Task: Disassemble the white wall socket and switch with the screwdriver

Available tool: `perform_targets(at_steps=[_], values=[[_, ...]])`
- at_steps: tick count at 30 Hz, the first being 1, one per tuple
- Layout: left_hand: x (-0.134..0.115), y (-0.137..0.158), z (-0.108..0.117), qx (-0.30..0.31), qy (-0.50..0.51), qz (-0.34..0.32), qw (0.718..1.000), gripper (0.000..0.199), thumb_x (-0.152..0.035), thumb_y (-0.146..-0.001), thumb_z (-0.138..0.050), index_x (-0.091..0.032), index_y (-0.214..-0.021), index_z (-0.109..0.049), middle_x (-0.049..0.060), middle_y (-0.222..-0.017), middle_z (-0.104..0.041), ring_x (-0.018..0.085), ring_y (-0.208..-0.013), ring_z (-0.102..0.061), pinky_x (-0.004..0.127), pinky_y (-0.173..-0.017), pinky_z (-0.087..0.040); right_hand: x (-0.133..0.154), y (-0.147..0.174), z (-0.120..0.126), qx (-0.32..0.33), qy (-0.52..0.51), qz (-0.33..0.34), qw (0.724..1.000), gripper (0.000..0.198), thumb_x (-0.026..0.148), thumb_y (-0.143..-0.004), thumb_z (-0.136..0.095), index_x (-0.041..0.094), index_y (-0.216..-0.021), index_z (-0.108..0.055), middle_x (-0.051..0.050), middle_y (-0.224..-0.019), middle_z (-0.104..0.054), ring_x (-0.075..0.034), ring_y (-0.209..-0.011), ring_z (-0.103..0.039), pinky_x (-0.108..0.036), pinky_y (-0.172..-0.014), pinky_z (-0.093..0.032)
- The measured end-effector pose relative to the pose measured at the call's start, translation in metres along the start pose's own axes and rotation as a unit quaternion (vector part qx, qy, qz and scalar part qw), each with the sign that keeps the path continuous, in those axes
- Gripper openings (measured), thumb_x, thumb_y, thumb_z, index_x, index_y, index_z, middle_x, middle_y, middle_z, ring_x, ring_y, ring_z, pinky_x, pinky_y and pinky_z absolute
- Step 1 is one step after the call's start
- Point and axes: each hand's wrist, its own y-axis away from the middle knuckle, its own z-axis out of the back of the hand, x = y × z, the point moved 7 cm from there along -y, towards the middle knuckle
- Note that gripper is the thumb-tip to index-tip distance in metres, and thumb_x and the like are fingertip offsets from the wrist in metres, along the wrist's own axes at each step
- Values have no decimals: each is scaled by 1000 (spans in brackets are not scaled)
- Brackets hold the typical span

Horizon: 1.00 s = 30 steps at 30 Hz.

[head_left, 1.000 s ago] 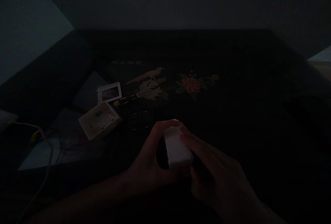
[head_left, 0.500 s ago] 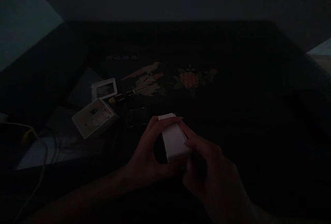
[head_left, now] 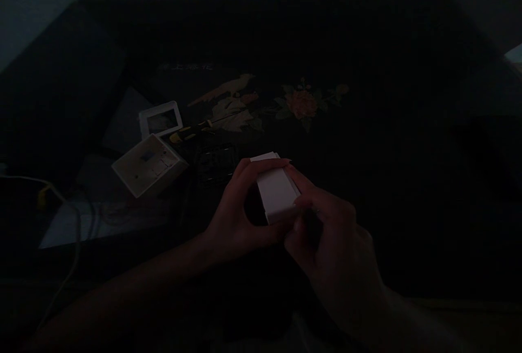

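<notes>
In the dim head view, a white rectangular block (head_left: pixel 276 192) with a smooth top face sits between my two hands; its exact kind is too dark to make out. My left hand (head_left: pixel 238 206) is wrapped round it, with a finger across the far end and the thumb at the near end. At the block's right edge, my right hand (head_left: pixel 332 228) is closed, with bent fingers pressing there. The block's underside and some of my fingertips are hidden.
Left of my hands lie an open white box (head_left: pixel 149 167), a white frame (head_left: pixel 161 118) and a screwdriver (head_left: pixel 191 132) with a yellow and black handle. A dark part (head_left: pixel 218 162) is hard to see. A pale cable (head_left: pixel 77 233) runs down the left side of the dark table (head_left: pixel 387 152).
The view has tilted downward, so the table and its objects appear higher in the picture. Both hands keep hold of the white block, which looks slightly turned.
</notes>
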Motion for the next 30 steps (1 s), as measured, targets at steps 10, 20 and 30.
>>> perform_targets(at_steps=[10, 20, 30], values=[[-4, 3, 3, -8, -36, -43, 998, 58, -39, -75, -79, -27, -126, -54, 5, -124, -60, 27, -110, -56, 43, -96, -46, 2, -5, 0, 23, 12, -12, 1000, 27, 9, -85, -45, 27, -104, -50, -11, -127, -70, -26, -118, -67, -33, -74, -68], [-4, 3, 3, -13, -19, -24, 999, 59, -43, -73, -81, -26, -125, -55, 6, -122, -60, 28, -109, -57, 44, -95, -46, 0, -2, -2, 16, -22, -13, 1000, 26, 11, -87, -44, 27, -108, -50, -10, -124, -71, -28, -121, -65, -37, -78, -66], [-3, -2, 5, -33, -46, -42, 997, 60, -36, -72, -82, -27, -125, -53, 5, -119, -58, 25, -107, -56, 39, -91, -47, -3, -10, 2, -7, -8, -25, 1000, 30, 4, -86, -40, 27, -104, -42, -9, -112, -74, -20, -73, -77, -25, -51, -58]])
